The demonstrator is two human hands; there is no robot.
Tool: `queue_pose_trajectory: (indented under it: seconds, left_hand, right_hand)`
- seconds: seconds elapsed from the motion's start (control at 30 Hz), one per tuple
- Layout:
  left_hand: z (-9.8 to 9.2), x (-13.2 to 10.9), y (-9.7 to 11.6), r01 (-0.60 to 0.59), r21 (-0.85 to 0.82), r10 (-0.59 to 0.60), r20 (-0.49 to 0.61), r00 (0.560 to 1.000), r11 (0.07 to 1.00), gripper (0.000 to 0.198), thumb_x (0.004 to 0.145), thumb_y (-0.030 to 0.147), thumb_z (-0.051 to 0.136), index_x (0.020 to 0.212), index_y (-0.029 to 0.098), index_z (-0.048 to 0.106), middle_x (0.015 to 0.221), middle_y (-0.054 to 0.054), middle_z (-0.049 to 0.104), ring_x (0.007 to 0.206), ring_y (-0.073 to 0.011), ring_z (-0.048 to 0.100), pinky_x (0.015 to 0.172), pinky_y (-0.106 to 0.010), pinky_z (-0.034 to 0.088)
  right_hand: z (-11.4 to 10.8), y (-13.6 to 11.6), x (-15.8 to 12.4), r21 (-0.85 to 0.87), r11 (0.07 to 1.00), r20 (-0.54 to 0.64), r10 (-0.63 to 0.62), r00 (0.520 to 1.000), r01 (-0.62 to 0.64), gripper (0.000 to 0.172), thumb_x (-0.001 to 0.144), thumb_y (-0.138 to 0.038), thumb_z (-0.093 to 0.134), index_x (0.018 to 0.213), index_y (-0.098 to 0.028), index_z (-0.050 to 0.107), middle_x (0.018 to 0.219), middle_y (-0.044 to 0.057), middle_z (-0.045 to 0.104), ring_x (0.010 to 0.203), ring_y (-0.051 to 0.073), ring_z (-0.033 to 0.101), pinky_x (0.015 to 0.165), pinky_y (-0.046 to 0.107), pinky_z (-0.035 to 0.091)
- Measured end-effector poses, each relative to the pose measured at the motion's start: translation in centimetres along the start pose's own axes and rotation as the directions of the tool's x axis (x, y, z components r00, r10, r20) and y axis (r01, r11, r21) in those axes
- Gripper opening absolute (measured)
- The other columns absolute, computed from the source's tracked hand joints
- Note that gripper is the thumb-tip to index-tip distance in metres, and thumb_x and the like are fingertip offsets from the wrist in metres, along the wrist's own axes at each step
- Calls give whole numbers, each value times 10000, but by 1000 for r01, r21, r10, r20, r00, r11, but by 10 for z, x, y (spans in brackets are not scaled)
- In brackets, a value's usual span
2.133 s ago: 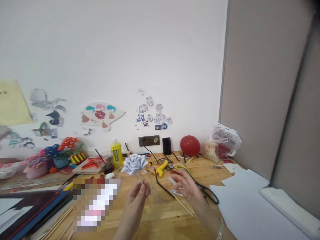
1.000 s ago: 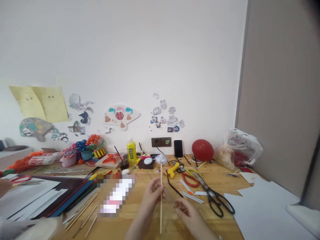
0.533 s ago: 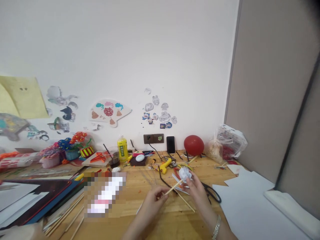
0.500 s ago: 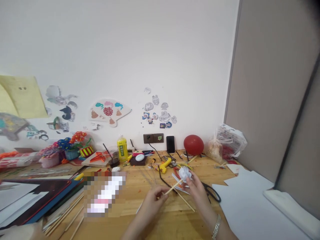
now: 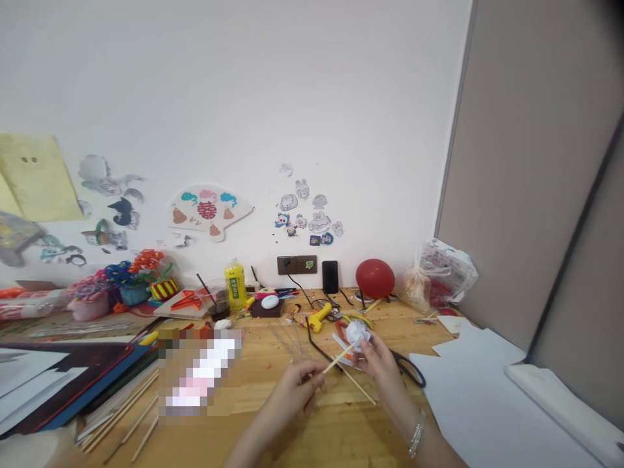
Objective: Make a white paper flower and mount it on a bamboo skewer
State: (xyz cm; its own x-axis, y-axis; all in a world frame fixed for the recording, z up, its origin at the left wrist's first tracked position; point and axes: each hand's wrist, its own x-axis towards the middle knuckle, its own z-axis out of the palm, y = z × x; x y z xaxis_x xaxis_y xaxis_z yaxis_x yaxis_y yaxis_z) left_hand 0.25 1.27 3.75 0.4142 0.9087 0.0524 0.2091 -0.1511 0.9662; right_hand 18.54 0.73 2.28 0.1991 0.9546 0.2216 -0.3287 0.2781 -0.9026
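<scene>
A white paper flower [image 5: 357, 332] sits on the end of a thin wooden stick [image 5: 338, 359] held low over the wooden table [image 5: 273, 416]. My left hand [image 5: 297, 386] pinches the lower end of the stick. At the flower end, my right hand [image 5: 379, 365] has its fingers closed against the paper head. The stick slants up to the right between the two hands. A second loose stick [image 5: 357, 385] lies on the table just under them.
Black-handled scissors [image 5: 408, 370] and a yellow glue gun [image 5: 319, 316] lie behind the hands. White paper sheets [image 5: 468, 403] cover the right side. Sticks and dark card [image 5: 73, 383] crowd the left. A red balloon [image 5: 374, 277], a yellow bottle [image 5: 235, 284] and a phone [image 5: 330, 276] stand by the wall.
The stick, upright a second ago, now slants to the right. My right hand has come up to the paper flower and closed on it. Little has moved in the last half second.
</scene>
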Motion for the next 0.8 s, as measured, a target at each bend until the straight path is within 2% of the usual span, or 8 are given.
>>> queue_pose_trajectory:
  seconds: [0.17, 0.37, 0.5, 0.63, 0.8]
  left_hand:
    - [-1, -2, 6, 20, 3, -20, -2, 1000, 1000, 352, 706, 405, 547, 873, 119, 665, 612, 36, 533, 356, -43, 345, 360, -192, 248]
    - [0, -1, 4, -3, 5, 3, -2, 1000, 1000, 309, 713, 361, 548, 872, 118, 656, 611, 30, 536, 370, -47, 354, 367, -187, 254]
    - [1, -2, 3, 1, 16, -1, 9, 1000, 1000, 316, 718, 361, 540, 894, 124, 653, 620, 32, 535, 377, -47, 358, 371, -188, 259]
    - [0, -4, 8, 5, 38, -6, 25, 1000, 999, 320, 716, 361, 530, 868, 109, 655, 613, 35, 515, 394, -48, 363, 381, -186, 271]
    - [-3, -3, 6, 13, 34, -15, 67, 998, 999, 369, 729, 387, 516, 942, 114, 647, 648, 30, 538, 374, -41, 349, 369, -191, 263]
  right_hand:
    - [-1, 0, 0, -49, 999, 1, 10, 1000, -10, 504, 717, -453, 626, 1137, -195, 521, 1094, 89, 609, 990, 247, 568, 812, 362, 468]
    - [1, -12, -3, 143, 989, 94, 20, 995, -34, 448, 757, -501, 558, 1115, -233, 536, 1161, 68, 581, 1044, 234, 541, 825, 364, 465]
    - [5, -22, -6, 195, 978, 132, 47, 990, -73, 385, 753, -462, 586, 1047, -213, 582, 1094, 76, 612, 969, 228, 568, 795, 363, 470]
    - [6, -26, -7, 188, 979, 142, 55, 988, -82, 363, 751, -437, 605, 1017, -190, 598, 1052, 81, 621, 904, 211, 578, 775, 354, 469]
    - [3, -23, -6, 163, 984, 131, 49, 990, -71, 408, 712, -450, 642, 1014, -179, 603, 1074, 84, 613, 922, 211, 570, 786, 343, 464]
